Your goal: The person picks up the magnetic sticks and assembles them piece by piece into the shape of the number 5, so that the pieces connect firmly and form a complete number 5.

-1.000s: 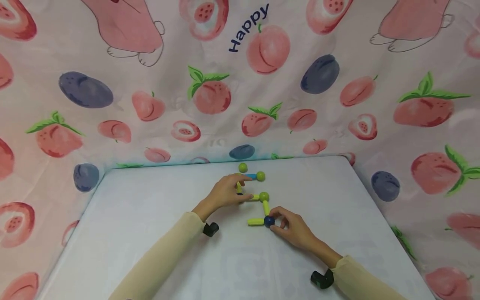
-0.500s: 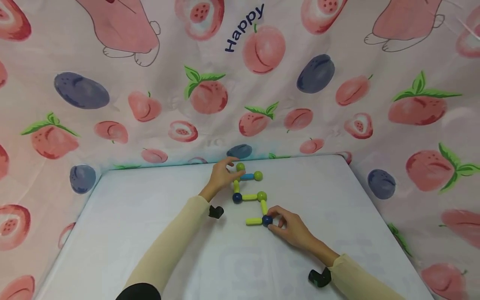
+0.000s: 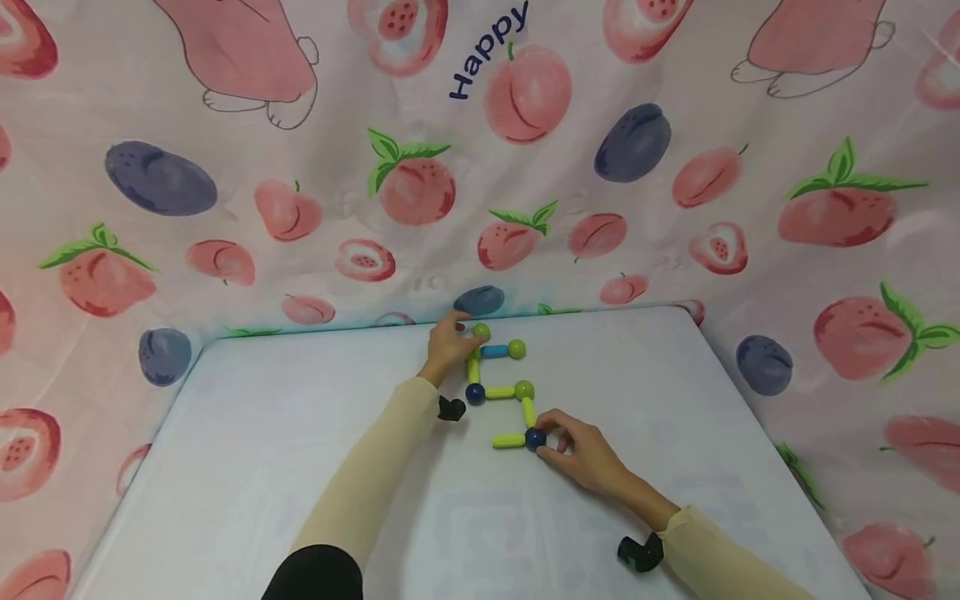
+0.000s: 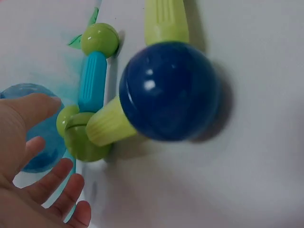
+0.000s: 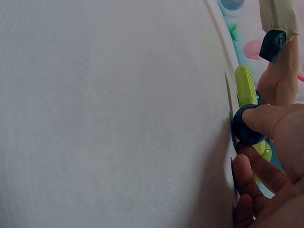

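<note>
A zigzag of ball-and-stick toy pieces lies on the white table: yellow-green sticks [image 3: 500,392], dark blue balls [image 3: 475,394], green balls [image 3: 524,390] and one blue stick [image 3: 494,352]. At its near end, my right hand [image 3: 588,454] pinches a dark blue ball [image 5: 247,128] between thumb and fingers; a yellow-green stick [image 3: 508,441] points left from that ball. My left hand [image 3: 448,346] is at the far end, fingers apart, thumb close to the farthest green ball [image 3: 481,332]. In the left wrist view its fingers [image 4: 66,190] hold nothing. Contact with that ball is unclear.
The white tabletop [image 3: 262,467] spreads around the pieces. A fruit-printed cloth [image 3: 420,108] hangs right behind the table's far edge, close to my left hand. Black wrist cameras [image 3: 640,552] sit by both sleeves.
My left hand has moved away from the middle of the chain to the farthest green ball, uncovering the dark blue ball and sticks there. The right hand keeps its pinch in place.
</note>
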